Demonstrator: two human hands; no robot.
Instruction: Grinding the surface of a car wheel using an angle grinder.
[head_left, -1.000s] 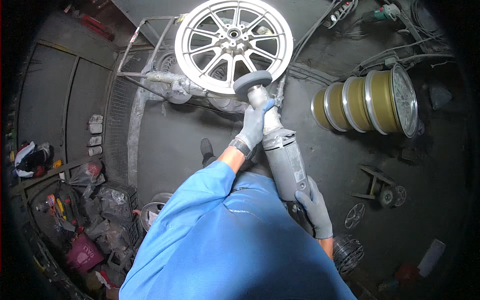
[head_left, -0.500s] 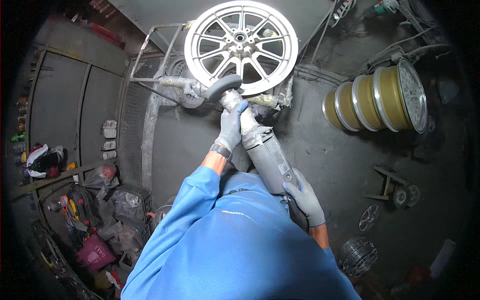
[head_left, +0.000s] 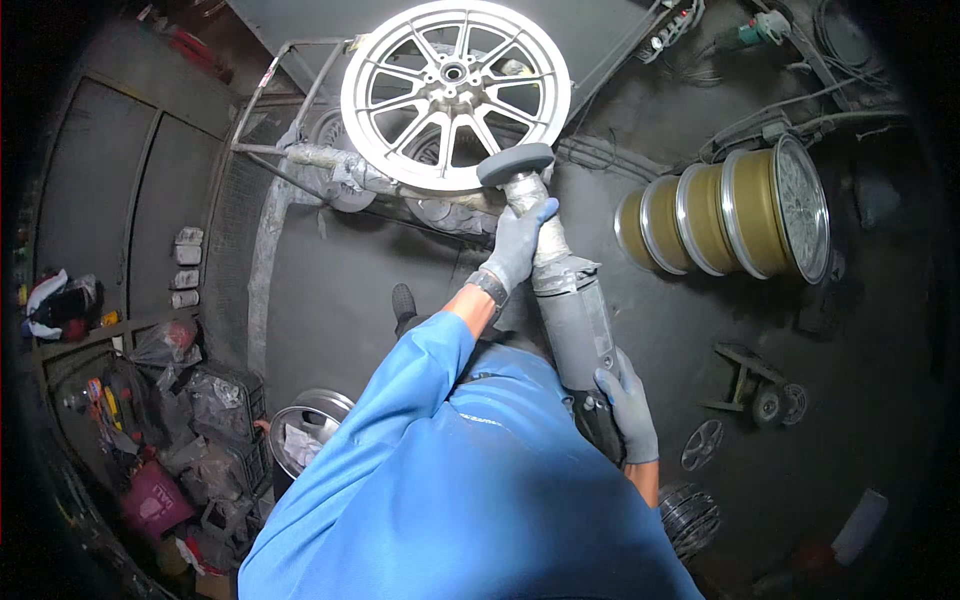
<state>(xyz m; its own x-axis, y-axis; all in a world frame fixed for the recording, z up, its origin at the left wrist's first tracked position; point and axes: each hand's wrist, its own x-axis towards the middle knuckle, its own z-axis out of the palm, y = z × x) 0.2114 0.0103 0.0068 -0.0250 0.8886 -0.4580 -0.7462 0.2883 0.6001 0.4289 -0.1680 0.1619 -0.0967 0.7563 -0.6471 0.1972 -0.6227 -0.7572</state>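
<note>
Both my gloved hands hold a large grey angle grinder with a dark round disc at its far end. My left hand wraps round the pale, taped neck just below the disc. Lower down, my right hand is closed on the rear end of the body. Beyond them, a silver spoked wheel rim rests on a wrapped bar of a metal stand. The disc overlaps the rim's lower right edge in view; whether it touches cannot be told.
Several gold wheel barrels lie in a row at right, with a small wheeled stand nearer. Another rim is left of my body. Crates and bags crowd the left side. Cables run along the far right.
The grinder and both hands have moved to the right, and its disc has shifted from the rim's lower middle to its lower right edge. My view has shifted too.
</note>
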